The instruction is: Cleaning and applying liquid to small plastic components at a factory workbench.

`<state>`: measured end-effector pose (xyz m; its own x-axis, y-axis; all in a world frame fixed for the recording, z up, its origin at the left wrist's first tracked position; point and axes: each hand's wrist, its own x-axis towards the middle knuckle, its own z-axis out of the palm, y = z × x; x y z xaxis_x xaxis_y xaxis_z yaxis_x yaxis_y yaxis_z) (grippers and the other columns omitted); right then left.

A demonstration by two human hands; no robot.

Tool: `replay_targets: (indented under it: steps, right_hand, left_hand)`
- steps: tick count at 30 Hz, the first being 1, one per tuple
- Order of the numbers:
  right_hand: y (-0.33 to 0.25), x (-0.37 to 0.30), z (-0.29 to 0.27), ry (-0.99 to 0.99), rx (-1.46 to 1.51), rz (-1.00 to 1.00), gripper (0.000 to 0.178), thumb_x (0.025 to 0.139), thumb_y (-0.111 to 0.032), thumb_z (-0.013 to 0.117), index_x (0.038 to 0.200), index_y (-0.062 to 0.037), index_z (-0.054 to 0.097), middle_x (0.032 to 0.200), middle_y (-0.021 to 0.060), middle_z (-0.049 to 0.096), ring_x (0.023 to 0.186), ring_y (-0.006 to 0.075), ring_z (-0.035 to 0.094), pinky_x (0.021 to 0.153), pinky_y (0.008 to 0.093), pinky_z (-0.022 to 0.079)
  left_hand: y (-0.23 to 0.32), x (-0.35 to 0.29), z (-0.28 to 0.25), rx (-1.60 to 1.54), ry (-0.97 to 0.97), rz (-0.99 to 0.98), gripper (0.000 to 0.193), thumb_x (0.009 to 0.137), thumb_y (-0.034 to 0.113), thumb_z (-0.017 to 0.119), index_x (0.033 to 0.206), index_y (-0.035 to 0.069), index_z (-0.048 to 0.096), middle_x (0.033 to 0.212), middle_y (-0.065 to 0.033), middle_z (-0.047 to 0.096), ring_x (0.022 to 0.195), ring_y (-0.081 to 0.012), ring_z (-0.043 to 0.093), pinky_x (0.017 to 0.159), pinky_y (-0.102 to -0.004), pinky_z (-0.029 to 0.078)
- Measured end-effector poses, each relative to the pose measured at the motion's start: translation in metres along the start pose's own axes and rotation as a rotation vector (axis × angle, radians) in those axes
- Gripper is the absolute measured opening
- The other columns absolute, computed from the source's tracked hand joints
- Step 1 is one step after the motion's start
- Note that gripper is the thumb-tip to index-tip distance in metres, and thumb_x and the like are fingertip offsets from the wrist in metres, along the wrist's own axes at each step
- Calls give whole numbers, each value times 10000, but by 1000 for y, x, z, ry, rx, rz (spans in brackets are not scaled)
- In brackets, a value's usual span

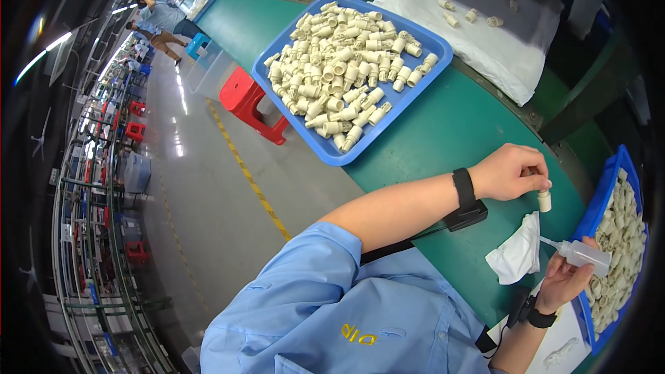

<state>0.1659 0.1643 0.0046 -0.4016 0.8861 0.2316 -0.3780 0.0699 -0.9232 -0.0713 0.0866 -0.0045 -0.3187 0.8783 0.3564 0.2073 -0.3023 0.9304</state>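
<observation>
My left hand (512, 173) pinches a small cream plastic fitting (545, 201) between thumb and fingers, just above the green tabletop (433, 145). My right hand (562, 284) is closed around a translucent squeeze bottle (586, 257) lying nearly sideways. The bottle's thin nozzle (549, 242) points left, below the fitting and apart from it. A crumpled white tissue (512, 255) lies on the table beside the nozzle. Right of both hands stands a blue tray (594, 201) heaped with cream fittings (618, 232).
A larger blue tray (346, 159), piled with cream fittings (339, 69), sits farther back on the table. Behind it, several fittings lie on a white sheet (443, 41). A red stool (239, 93) stands left of the table. Other people (163, 17) are far off at upper left.
</observation>
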Motion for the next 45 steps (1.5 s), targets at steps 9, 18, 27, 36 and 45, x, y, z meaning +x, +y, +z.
replay_targets:
  steps: [9, 18, 27, 36, 45]
  right_hand:
    - [2, 0, -7, -95, 96, -22, 562, 992, -482, 467, 1240, 22, 463, 762, 44, 526, 447, 88, 382, 400, 209, 270]
    - [1, -1, -2, -51, 68, -13, 557, 993, -482, 467, 1232, 20, 462, 762, 44, 527, 432, 86, 388, 390, 211, 261]
    - [1, 0, -3, -59, 42, 4, 591, 991, -500, 451, 1255, 30, 460, 754, 54, 527, 440, 96, 394, 405, 213, 272]
    - [5, 3, -12, -56, 56, 4, 631, 986, -523, 447, 1276, 37, 441, 780, 73, 537, 470, 100, 402, 419, 216, 282]
    - [-1, 3, 3, -32, -9, -67, 628, 1000, -495, 444, 1340, 33, 431, 819, 72, 533, 491, 85, 368, 416, 217, 285]
  left_hand:
    - [0, -2, 1, -55, -28, -71, 134, 867, 143, 719, 895, 25, 662, 806, -47, 667, 639, -91, 598, 579, -247, 475]
    - [-3, 0, 1, -39, 12, -33, 132, 869, 127, 711, 943, 32, 658, 838, -54, 673, 645, -86, 601, 584, -239, 480]
    - [1, 0, 0, 28, 33, 26, 106, 866, 117, 686, 938, 43, 665, 823, -58, 632, 594, -89, 558, 557, -247, 444]
    - [0, 0, -2, 74, 11, 73, 112, 831, 117, 681, 930, 67, 674, 723, -54, 594, 601, -136, 561, 585, -293, 449]
    - [-2, -1, -2, 117, -1, 106, 159, 790, 94, 702, 948, 74, 688, 656, -57, 581, 602, -144, 575, 594, -302, 451]
